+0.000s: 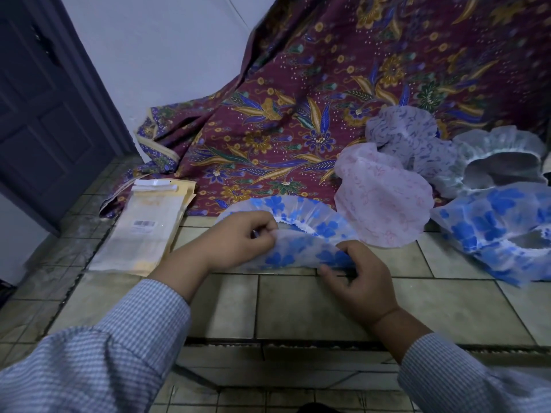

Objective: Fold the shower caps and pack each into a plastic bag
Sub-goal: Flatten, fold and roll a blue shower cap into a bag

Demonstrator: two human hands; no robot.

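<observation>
A big maroon batik cloth (298, 114) with gold and blue flowers hangs down the wall and spreads over the back of a tiled ledge (328, 305). To its left stands a dark panelled door (44, 114). On the cloth at the right lies a heap of loose shower caps: a blue-flowered one (489, 228) nearest the edge, a grey-white one (504, 162) behind it, a pale lilac one (405, 135) further back, and a pink one (384, 204) spilling forward onto the tiles. At the left of the ledge rests a flat stack of plastic bags (149, 228), partly on the cloth's hem, with a barcode label showing.

In the middle, just in front of the cloth's edge, a person in blue checked sleeves (119, 353) works on another blue-flowered shower cap (301, 234), which lies folded over on the tiles with its frilled elastic rim arching behind. The left hand (238, 239) has its fingers curled, pinching the cap's left edge. The right hand (360, 281) grips the cap's right corner, its thumb and fingers closed over the plastic.
</observation>
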